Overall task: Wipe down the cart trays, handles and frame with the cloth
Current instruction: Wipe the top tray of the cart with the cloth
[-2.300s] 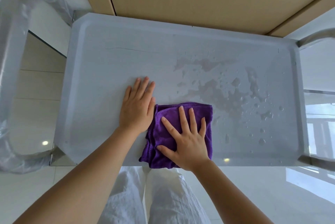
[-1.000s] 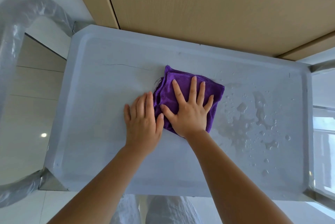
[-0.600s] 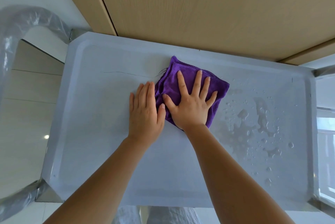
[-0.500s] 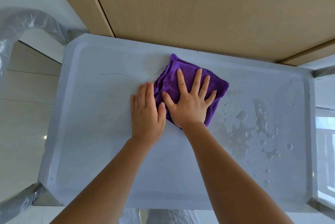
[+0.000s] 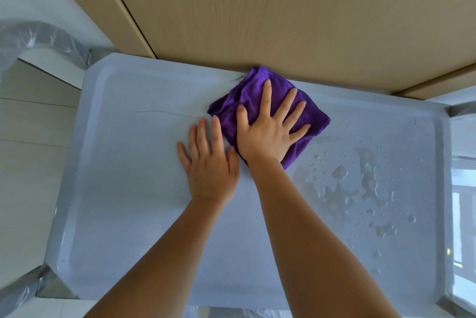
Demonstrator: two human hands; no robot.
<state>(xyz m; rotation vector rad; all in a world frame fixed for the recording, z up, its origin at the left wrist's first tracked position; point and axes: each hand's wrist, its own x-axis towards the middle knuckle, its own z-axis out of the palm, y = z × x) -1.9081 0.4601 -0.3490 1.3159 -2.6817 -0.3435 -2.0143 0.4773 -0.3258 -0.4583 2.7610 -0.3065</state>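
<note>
Both hands flat: right [image 5: 268, 134] pressing cloth [image 5: 313, 118] on grey tray [image 5: 128, 189], left [image 5: 210, 165] bare; puddle [image 5: 360, 183] right, wood panel [image 5: 283, 8] behind.

Right hand [image 5: 268, 134] covers the middle of the purple cloth [image 5: 260, 91]; fabric under the palm is hidden, fold count unreadable. Cloth's far corner meets the wooden panel [image 5: 283, 8]; whether it laps the tray [image 5: 128, 189] rim there can't be told. Left of the grip, the left hand [image 5: 210, 163] hides the tray beneath. Both forearms cut off at the bottom edge. Plastic-wrapped handle [image 5: 38, 37] cut off left. Droplets [image 5: 360, 189] right of the grip too small to count.
</note>
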